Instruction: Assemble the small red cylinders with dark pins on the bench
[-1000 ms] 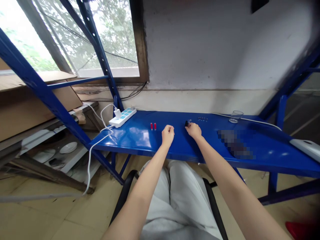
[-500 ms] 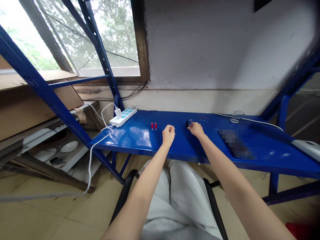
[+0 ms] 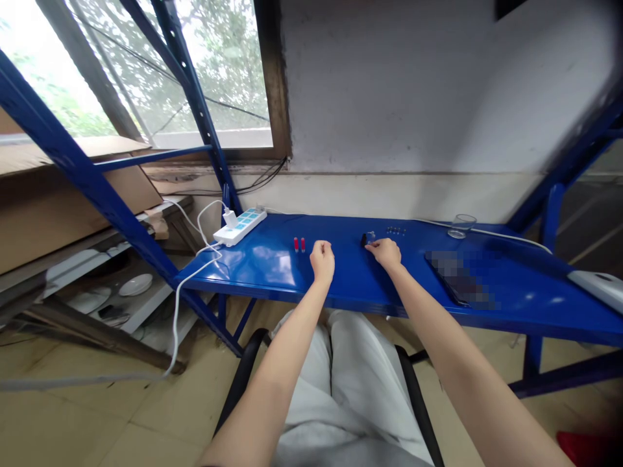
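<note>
Blue metal table: we sit at its front edge, both forearms reaching over that edge.
Right hand: its thumb and finger draw together at the small black piece; we cannot tell whether they grip it or merely rest beside it.
Left hand: fingers curl inward, nearer the front edge; we cannot tell whether they pinch anything.
Small black piece: it lies around mid-table between the front and back edges, with a shiny bit just beside or attached to it; which, we cannot tell.
Handling: we judge the black piece light and stiff, perhaps smooth enough to slip; the shiny bit may be the more delicate part.
Hold: we would pinch the black sides with thumb and forefinger, keeping pressure off the shiny bit.
Tiny metallic bits: loose towards the back edge, probably easy to scatter, so fingertips suit them best.
Two red cylinders: side by side to the left hand's left, apparently light and rigid; we would hold them around their middles.
</note>
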The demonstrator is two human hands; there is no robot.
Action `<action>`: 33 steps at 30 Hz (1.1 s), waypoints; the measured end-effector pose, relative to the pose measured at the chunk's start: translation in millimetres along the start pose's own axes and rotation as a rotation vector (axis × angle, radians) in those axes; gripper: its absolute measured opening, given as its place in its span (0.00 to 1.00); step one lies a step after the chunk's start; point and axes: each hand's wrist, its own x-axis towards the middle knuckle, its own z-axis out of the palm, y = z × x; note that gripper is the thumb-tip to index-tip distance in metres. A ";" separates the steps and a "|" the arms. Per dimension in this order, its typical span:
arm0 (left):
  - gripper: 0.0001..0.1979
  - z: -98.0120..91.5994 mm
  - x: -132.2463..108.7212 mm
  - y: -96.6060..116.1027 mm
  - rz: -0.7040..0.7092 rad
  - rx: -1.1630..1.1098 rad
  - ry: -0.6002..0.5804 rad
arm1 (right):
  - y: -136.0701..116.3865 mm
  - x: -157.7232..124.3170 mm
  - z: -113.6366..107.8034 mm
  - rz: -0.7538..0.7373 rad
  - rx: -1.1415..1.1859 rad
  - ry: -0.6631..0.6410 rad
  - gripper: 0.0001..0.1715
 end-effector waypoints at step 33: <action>0.14 2.2 2.6 -11.1 0.066 0.581 -0.134 | -31.7 -58.1 19.2 -0.596 0.378 0.239 0.21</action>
